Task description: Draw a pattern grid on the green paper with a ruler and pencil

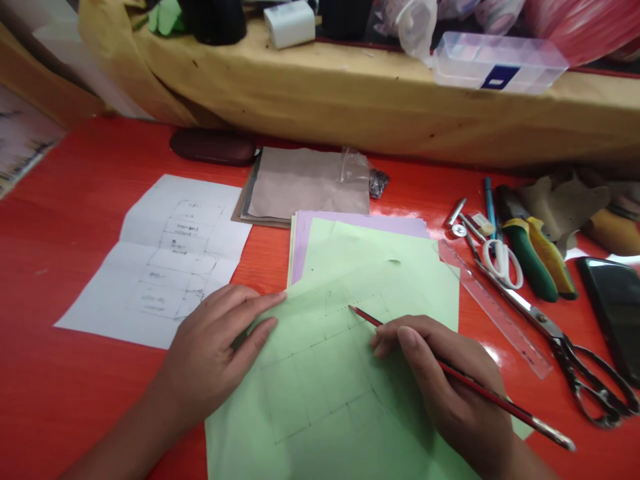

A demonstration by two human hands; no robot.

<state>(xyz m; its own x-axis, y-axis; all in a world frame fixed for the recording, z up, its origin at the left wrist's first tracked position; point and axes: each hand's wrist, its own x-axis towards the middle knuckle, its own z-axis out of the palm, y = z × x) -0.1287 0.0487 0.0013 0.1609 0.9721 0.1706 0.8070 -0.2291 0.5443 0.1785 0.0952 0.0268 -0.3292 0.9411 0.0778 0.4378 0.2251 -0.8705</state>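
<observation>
A sheet of light green paper (320, 373) lies in front of me with a pencilled grid of lines on it. My right hand (445, 380) grips a red and black pencil (480, 387), its tip resting at the upper part of the drawing. The left edge of the green sheet is under my left hand (220, 340), which lies with fingers stretched out and holds nothing. Left of that hand is a creased white sheet (115, 267) bearing a sketched, labelled diagram. Beneath the green sheet, more green and purple paper (360, 223) peeks out.
Right of the paper lie a clear ruler (495, 310), large scissors (545, 320), white-handled scissors (503, 263), green-yellow pliers (537, 253) and a phone (613, 313). Behind are grey-brown sheets (310, 183) and a dark case (213, 147). A clear plastic box (500, 60) sits on the ledge.
</observation>
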